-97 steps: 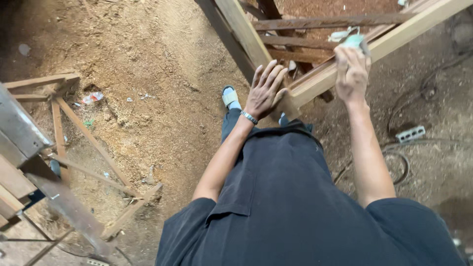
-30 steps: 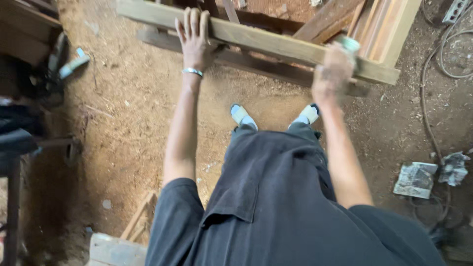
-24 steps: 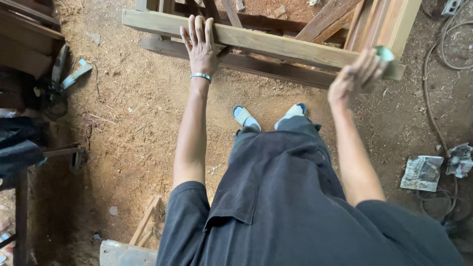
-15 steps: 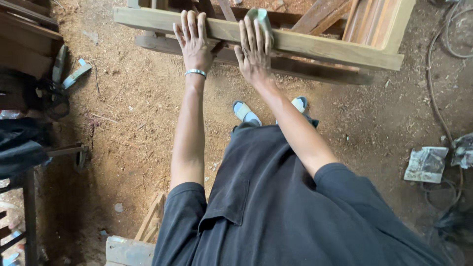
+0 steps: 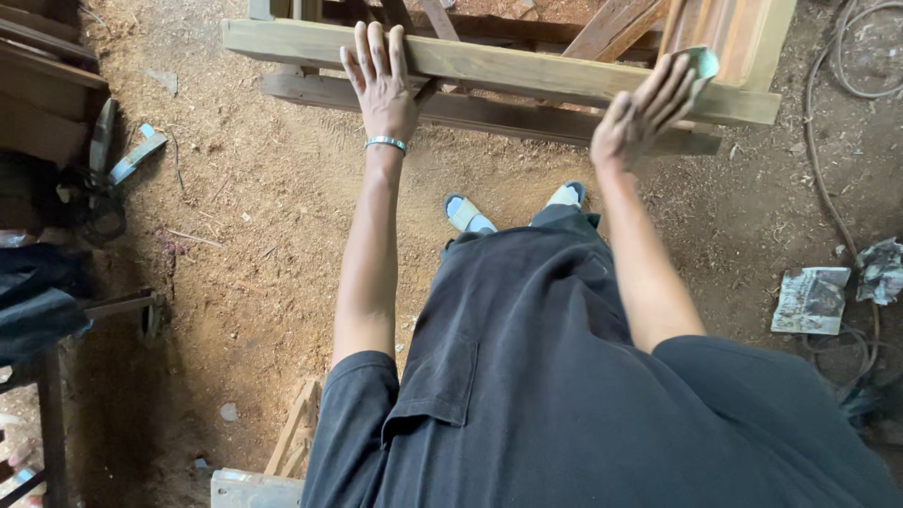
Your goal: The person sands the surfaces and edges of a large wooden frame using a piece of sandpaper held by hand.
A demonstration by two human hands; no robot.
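A long pale wooden rail (image 5: 508, 71) of a timber frame lies across the top of the view. My left hand (image 5: 381, 80) rests flat on its left part, fingers spread, a silver bracelet on the wrist. My right hand (image 5: 649, 108) presses a small greenish sanding pad (image 5: 701, 64) against the rail near its right end. My feet in pale sandals (image 5: 470, 214) stand on the dirt just below the frame.
Reddish planks (image 5: 734, 33) and crossed braces (image 5: 602, 23) sit behind the rail. Sawdust covers the ground. A crumpled paper (image 5: 811, 301) and cables (image 5: 832, 188) lie at the right. Dark timber and a tool (image 5: 132, 155) lie at the left, a wooden piece (image 5: 292, 442) near my left elbow.
My right hand with the pad has slid from the middle of the rail, beside my left hand, back to its right end. My left hand has stayed in place.
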